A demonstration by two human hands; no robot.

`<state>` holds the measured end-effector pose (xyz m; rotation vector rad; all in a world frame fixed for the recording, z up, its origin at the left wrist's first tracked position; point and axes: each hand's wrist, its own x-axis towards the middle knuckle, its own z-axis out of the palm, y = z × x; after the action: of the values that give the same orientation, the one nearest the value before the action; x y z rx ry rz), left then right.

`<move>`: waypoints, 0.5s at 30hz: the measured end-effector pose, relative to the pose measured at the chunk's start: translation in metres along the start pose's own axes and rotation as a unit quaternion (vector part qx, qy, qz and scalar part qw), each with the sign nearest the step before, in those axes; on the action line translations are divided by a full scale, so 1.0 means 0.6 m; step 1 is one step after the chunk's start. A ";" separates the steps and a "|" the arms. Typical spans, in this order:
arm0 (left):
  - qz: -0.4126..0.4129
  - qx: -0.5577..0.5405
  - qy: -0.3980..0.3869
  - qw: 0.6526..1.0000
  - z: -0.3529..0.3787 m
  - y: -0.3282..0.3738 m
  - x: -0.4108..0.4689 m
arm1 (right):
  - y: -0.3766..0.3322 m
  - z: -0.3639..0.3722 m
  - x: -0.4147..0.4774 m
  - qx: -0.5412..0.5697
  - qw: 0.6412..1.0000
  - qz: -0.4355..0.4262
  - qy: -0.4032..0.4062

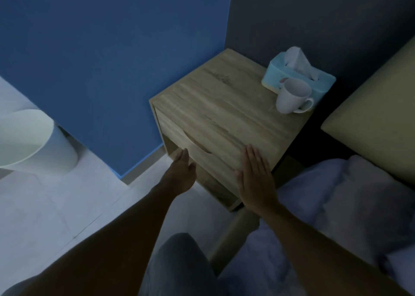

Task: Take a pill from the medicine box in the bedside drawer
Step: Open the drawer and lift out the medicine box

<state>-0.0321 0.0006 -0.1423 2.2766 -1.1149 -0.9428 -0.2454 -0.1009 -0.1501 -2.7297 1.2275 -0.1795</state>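
Note:
A wooden bedside table (pixel 224 107) stands in the corner between a blue wall and the bed. Its drawer (pixel 179 136) is closed, with a curved cut-out grip along the lower edge. No medicine box or pill is visible. My left hand (pixel 182 172) is flat with fingers extended, held just in front of the drawer front, below the grip. My right hand (pixel 256 179) lies flat, palm down, at the near right corner of the table top. Neither hand holds anything.
A white mug (pixel 292 96) and a light blue tissue box (pixel 296 73) sit at the back right of the table top. A white bin (pixel 33 143) stands on the floor at left. The bed with a pale quilt (pixel 348 206) and a yellowish headboard (pixel 381 116) is at right.

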 end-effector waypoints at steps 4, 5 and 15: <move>-0.020 -0.067 0.015 0.997 0.029 0.003 0.045 | 0.006 0.010 0.003 -0.020 1.000 -0.003 0.007; -0.021 -0.100 0.026 0.994 0.037 0.008 0.056 | 0.006 0.012 0.003 -0.027 1.000 -0.001 0.007; -0.030 -0.406 0.122 0.905 0.105 0.039 0.114 | 0.002 0.023 0.007 -0.047 0.999 0.006 0.019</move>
<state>-0.0596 -0.0733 -0.1964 1.6660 -0.4102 -0.8861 -0.2412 -0.1040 -0.1634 -2.8108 1.2936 -0.1766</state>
